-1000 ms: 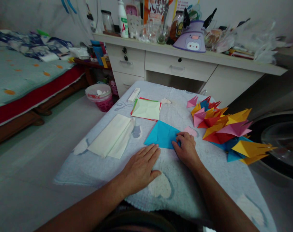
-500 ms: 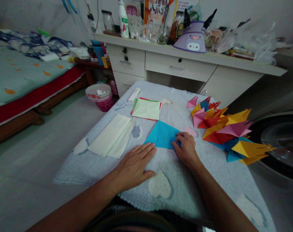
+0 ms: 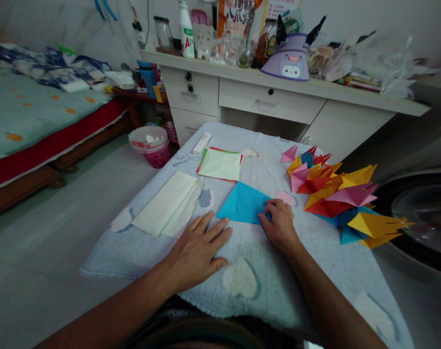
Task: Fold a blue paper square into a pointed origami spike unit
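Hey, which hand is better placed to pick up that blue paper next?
Right, I'd say: the right hand touches the blue paper at its right end, while the left hand lies spread on the cloth beside the paper's left corner.

Blue folded paper sheet (image 3: pixel 242 202): on pale-blue patterned cloth (image 3: pixel 266 271)
Flat multicoloured paper stack (image 3: pixel 220 164): behind, leftward
Pale folded rectangular sheet (image 3: pixel 169 201): farther left
Multicoloured pointed paper figures (image 3: pixel 318 198): right of blue sheet
White drawered desk (image 3: pixel 245 94): behind cloth
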The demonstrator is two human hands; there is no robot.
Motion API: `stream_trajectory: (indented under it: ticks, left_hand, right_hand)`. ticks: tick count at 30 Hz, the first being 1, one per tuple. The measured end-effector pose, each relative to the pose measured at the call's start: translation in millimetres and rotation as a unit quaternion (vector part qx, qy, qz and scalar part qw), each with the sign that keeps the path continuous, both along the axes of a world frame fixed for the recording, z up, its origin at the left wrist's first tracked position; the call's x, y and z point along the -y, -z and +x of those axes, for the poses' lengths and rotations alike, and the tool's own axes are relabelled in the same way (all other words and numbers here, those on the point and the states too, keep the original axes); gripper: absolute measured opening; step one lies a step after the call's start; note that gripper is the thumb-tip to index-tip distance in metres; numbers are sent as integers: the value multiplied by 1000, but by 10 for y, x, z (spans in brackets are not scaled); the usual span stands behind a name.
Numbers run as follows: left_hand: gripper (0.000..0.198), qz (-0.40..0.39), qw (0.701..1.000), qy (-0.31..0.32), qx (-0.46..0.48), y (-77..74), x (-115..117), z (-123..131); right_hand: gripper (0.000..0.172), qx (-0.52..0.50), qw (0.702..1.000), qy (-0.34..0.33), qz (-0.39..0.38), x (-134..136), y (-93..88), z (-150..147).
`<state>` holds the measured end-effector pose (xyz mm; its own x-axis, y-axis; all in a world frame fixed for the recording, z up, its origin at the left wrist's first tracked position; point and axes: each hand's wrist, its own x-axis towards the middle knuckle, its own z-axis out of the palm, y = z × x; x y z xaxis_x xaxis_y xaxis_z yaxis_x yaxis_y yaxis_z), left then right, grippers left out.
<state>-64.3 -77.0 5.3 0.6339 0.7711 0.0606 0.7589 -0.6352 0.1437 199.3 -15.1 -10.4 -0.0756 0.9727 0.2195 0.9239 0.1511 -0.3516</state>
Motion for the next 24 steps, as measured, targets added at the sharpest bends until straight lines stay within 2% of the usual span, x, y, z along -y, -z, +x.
stream_trajectory:
  ticks: [5, 8, 12, 15, 19, 24]
  left_hand:
    - [41, 83, 996, 3, 39, -17, 113, 154]
    - [28, 139, 988, -25, 62, -60, 137, 266]
    - [23, 140, 987, 9, 79, -79, 97, 401]
    - [36, 114, 989, 45, 86, -13, 50, 483]
    - [62, 64, 997, -12, 43, 101, 13, 497]
    - [69, 60, 997, -52, 3, 132, 37, 405]
  right_hand:
    - [11, -2, 1000, -2, 1, 2, -1, -5]
    - [11, -1, 1000, -1, 7, 7, 0, -9]
    - [10, -2, 1000, 0, 11, 8, 19, -3]
    - [10, -3, 1000, 0, 9, 5, 29, 2]
    - [10, -1, 1000, 2, 6, 4, 15, 1]
    - [10, -6, 1000, 0, -4, 4, -5, -4]
